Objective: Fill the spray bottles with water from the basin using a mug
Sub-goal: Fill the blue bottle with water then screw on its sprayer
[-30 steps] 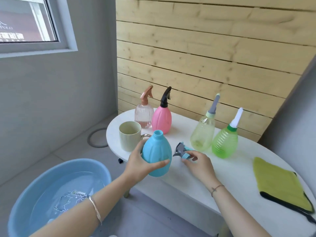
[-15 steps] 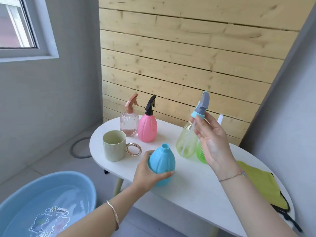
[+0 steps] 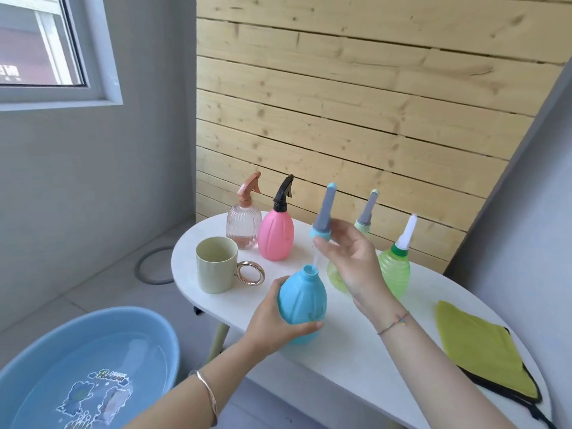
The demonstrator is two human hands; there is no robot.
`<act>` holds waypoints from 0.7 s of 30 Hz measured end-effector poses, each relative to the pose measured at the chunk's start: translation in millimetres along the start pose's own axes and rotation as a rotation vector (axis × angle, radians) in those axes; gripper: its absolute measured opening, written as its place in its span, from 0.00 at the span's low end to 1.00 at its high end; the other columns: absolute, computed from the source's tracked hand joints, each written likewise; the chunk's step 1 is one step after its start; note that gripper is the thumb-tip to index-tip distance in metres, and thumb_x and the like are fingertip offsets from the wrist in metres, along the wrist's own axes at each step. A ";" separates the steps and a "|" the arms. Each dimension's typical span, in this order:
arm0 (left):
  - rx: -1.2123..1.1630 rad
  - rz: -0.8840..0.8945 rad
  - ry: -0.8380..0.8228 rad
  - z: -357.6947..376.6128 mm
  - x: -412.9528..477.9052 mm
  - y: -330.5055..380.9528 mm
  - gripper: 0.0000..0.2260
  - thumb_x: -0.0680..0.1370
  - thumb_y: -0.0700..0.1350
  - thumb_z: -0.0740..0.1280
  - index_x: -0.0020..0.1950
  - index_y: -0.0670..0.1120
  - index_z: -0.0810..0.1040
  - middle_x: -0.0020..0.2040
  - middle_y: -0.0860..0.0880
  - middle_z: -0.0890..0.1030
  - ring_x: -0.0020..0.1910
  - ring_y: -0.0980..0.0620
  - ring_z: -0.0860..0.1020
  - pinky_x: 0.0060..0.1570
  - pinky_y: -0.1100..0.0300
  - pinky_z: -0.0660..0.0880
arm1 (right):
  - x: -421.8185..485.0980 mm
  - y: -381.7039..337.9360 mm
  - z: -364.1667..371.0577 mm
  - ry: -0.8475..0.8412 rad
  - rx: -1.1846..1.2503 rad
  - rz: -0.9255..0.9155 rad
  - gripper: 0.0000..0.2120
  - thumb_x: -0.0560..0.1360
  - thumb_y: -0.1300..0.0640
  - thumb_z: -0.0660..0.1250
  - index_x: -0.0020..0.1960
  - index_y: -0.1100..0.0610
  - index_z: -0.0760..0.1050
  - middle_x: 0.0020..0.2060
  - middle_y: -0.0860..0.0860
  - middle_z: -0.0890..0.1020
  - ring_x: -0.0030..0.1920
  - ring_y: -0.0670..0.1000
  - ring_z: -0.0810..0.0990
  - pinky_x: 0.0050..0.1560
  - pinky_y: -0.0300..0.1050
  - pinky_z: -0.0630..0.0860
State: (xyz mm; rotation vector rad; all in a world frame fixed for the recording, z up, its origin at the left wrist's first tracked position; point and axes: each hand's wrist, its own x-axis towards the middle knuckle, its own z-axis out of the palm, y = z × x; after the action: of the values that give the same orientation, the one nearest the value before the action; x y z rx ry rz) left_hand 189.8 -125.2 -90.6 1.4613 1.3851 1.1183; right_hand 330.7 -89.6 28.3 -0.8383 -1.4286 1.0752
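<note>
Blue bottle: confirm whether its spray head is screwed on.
No, the blue bottle has an open neck; the right hand holds its spray head above.

Uncapped blue bottle [image 3: 301, 308] upright near mug [image 3: 215, 267]; basin [image 3: 93, 315] holds water.

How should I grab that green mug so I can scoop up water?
Take the mug by its gold ring handle, probably coming from the right, the blue bottle side. The mug stands upright and the ring sticks out that way, clear of the bottle, with a hole that looks big enough to hook fingers through.
</note>
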 end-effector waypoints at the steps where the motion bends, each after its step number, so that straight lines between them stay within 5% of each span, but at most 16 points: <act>1: 0.014 0.012 -0.027 -2.4 0.4 -1.4 0.41 0.58 0.61 0.80 0.67 0.63 0.65 0.58 0.64 0.77 0.58 0.64 0.76 0.59 0.59 0.76 | -2.0 6.8 -3.3 -0.069 -0.092 0.015 0.13 0.71 0.62 0.73 0.55 0.55 0.77 0.51 0.46 0.83 0.55 0.43 0.80 0.61 0.40 0.73; 9: 0.088 0.041 -0.100 -13.1 3.2 -6.7 0.40 0.62 0.58 0.80 0.69 0.63 0.64 0.59 0.65 0.77 0.59 0.65 0.75 0.59 0.61 0.75 | -8.7 30.2 -20.7 -0.244 -0.185 0.159 0.17 0.70 0.61 0.74 0.57 0.59 0.74 0.55 0.53 0.83 0.59 0.50 0.79 0.69 0.54 0.69; 16: 0.105 0.053 -0.096 -13.2 4.8 -9.2 0.41 0.61 0.61 0.79 0.69 0.63 0.63 0.59 0.65 0.76 0.59 0.64 0.75 0.59 0.60 0.75 | -8.9 33.1 -20.7 -0.267 -0.209 0.176 0.14 0.70 0.62 0.74 0.54 0.52 0.80 0.54 0.46 0.84 0.59 0.44 0.79 0.67 0.44 0.70; 21: 0.128 0.050 -0.092 -13.4 5.4 -7.8 0.41 0.62 0.60 0.79 0.70 0.63 0.63 0.59 0.65 0.76 0.60 0.62 0.75 0.59 0.58 0.75 | -1.8 23.8 -21.2 -0.320 -0.351 0.127 0.13 0.70 0.63 0.74 0.52 0.53 0.80 0.51 0.44 0.84 0.55 0.39 0.80 0.58 0.31 0.71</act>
State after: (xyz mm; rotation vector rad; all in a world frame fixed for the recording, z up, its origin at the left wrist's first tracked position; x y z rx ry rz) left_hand 174.7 -119.6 -94.0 1.6262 1.3841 0.9957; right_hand 350.1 -79.8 4.9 -1.0508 -1.8910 1.1053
